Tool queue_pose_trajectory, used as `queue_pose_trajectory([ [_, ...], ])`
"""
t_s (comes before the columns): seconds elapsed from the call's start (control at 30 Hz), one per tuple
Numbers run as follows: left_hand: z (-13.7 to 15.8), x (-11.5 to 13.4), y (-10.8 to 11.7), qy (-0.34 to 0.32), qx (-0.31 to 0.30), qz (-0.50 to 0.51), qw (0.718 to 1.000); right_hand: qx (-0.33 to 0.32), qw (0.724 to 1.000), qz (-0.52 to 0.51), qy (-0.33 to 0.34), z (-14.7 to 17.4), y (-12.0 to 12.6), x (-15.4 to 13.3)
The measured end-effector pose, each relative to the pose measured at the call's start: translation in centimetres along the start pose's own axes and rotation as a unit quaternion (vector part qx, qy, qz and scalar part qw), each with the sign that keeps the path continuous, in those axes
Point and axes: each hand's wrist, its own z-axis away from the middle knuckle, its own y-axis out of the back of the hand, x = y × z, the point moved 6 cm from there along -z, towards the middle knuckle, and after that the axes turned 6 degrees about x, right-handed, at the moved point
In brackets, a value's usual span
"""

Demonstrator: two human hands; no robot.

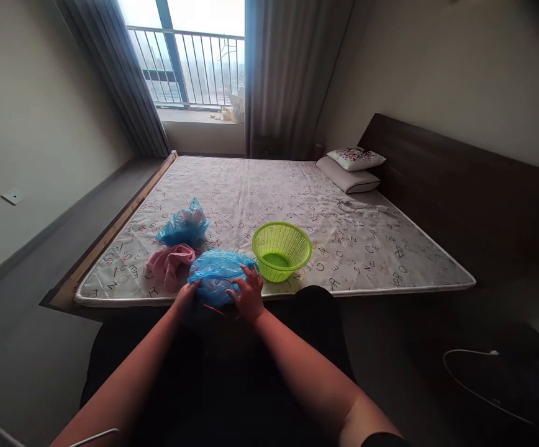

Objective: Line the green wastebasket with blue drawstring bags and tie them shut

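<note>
A blue plastic bag (pixel 218 268) lies at the near edge of the mattress, close to my lap, with contents I cannot make out. My left hand (pixel 185 299) grips its left side, thumb on top. On the right side of the bag, my right hand (pixel 249 295) holds the plastic with bent fingers. A thin red strand (pixel 213 309) hangs below the bag. Just left of it lies a crumpled pink cloth (pixel 171 266), and behind that stands a second blue plastic bag (pixel 185 223), bunched at the top. A green plastic basket (pixel 281 251) stands right of my right hand.
The patterned mattress (pixel 279 186) spreads out ahead on a wooden bed frame (pixel 111 233). Two pillows (pixel 351 167) lie by the dark headboard (pixel 437 161). A pale cable (pixel 356 206) rests near them. At lower right a white cord (pixel 460 379) curves through the dark area.
</note>
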Motion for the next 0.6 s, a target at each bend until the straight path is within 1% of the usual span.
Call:
queue_pose_trajectory([
  [0.07, 0.2, -0.5, -0.3, 0.042, -0.029, 0.017, 0.999, -0.033, 0.998, 0.042, -0.031, 0.2, -0.8, 0.7],
  [0.1, 0.3, -0.7, -0.5, 0.063, -0.038, 0.018, 0.997, -0.04, 0.996, 0.058, -0.051, 0.1, -0.9, 1.0],
  [0.17, 0.4, -1.0, -0.6, 0.09, -0.047, 0.004, 0.995, -0.033, 0.993, 0.081, -0.078, -0.1, -0.7, 1.6],
  [0.2, 0.3, -1.1, -0.6, 0.093, -0.045, -0.009, 0.995, -0.022, 0.993, 0.085, -0.078, -0.2, -0.4, 1.6],
  [0.27, 0.2, -1.1, -0.8, 0.091, -0.045, -0.024, 0.995, 0.002, 0.995, 0.084, -0.05, -0.6, 0.4, 1.1],
  [0.3, 0.1, -1.1, -0.9, 0.088, -0.045, -0.026, 0.995, 0.006, 0.996, 0.081, -0.025, -0.7, 0.7, 0.6],
  [0.33, 0.0, -1.1, -1.0, 0.083, -0.048, -0.029, 0.995, -0.003, 0.997, 0.076, 0.005, -0.7, 0.7, 0.0],
  [0.4, -0.1, -1.0, -1.2, 0.071, -0.056, -0.039, 0.995, -0.062, 0.994, 0.053, 0.073, -0.3, -0.1, -1.2],
  [0.47, 0.2, -0.8, -1.6, 0.052, -0.066, -0.051, 0.995, -0.129, 0.983, 0.019, 0.126, 0.6, -1.6, -2.2],
  [0.53, 0.9, -0.4, -2.0, 0.027, -0.079, -0.063, 0.995, -0.165, 0.976, -0.011, 0.143, 1.6, -3.0, -2.6],
  [0.6, 1.7, 0.1, -2.6, -0.021, -0.103, -0.081, 0.991, -0.183, 0.976, -0.03, 0.115, 2.1, -4.3, -2.2],
])
